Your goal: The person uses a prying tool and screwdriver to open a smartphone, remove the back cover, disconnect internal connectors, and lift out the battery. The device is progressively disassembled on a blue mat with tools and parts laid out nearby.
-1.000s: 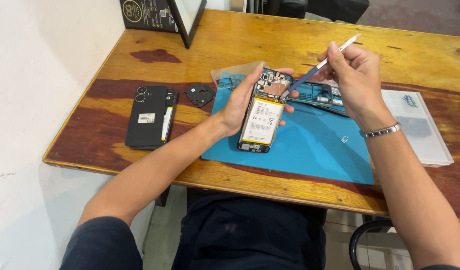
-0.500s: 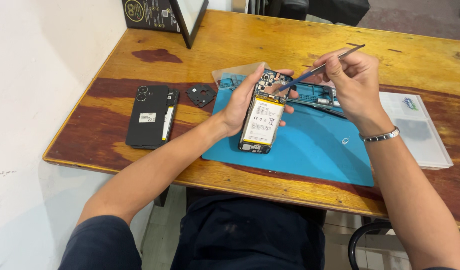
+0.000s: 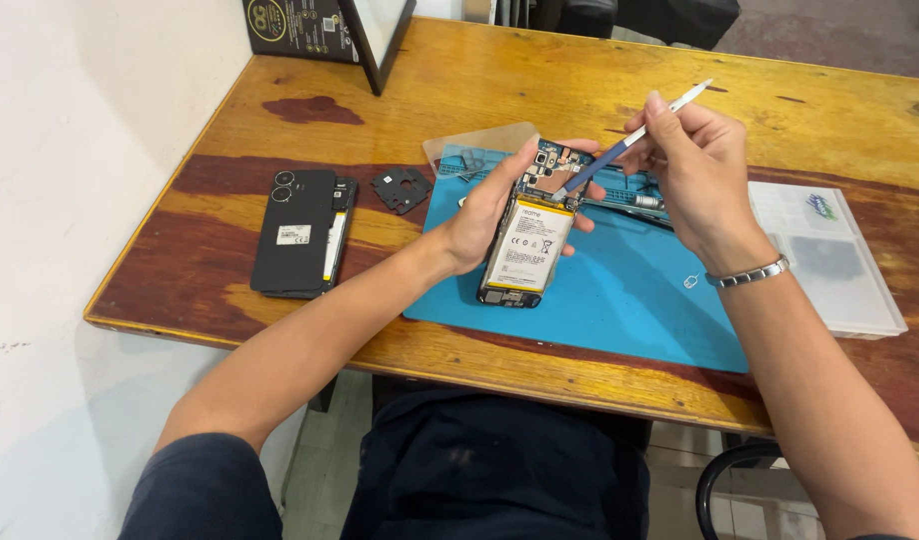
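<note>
Tool tip on the top end of an opened phone, both hands closed around their things.

Right hand closed in a pen-like grip on a thin blue-and-white tool, tip pointing down and to the left, touching the circuit board area at the upper end of the opened phone. Left hand wrapped around the left edge of this phone, fingers curled behind it, holding it tilted above the blue work mat. Long axis of the phone running away from the body, battery side up, lower end near the mat. Right hand nearer to the top end, coming from the right and above. Further to the left on the wooden table, well apart: a black back cover and a small black plate. On the right, just beside the mat, a clear parts tray.
</note>
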